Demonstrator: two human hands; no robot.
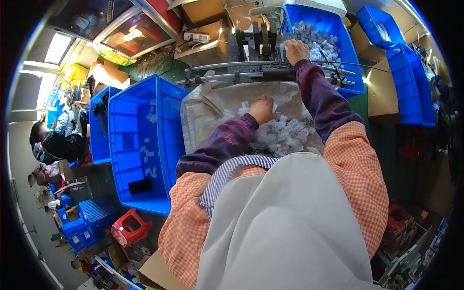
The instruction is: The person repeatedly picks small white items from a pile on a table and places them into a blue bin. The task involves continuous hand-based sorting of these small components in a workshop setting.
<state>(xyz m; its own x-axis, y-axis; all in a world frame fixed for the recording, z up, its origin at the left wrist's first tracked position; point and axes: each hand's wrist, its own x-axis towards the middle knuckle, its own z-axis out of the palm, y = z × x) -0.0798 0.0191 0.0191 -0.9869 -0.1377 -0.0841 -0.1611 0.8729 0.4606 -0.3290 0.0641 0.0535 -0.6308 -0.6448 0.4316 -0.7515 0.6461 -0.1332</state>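
Evidently works within reach of a large blue crate [171, 121] on the left, with scattered pale pieces [148, 152] and a dark rectangular object [140, 186] inside. Faces a beige liner [193, 116] spread just past the grey apron [290, 217], and, farther off at upper right, a second blue crate [349, 38] heaped with more pale pieces. Has a dark metal bench machine [265, 41] straight ahead, beside that second crate, with metal rods [250, 75] running crosswise in front.

Reaches the right hand [296, 51] up to the machine's right side with bent fingers; leaves unclear whether pinching a piece there or only resting. Rests the left hand [262, 110] at the far edge of a heap of small translucent, ribbed plastic pieces [282, 133] on the liner, with fingers curled down and apparently touching some; leaves unclear, too, whether grasping any.

Seems, by judgement, to be mid-step: picking from the heap with the left while tending the machine with the right. Calls next, most likely, for singling out one piece, turning it the proper way, and lifting without dragging neighbours along.
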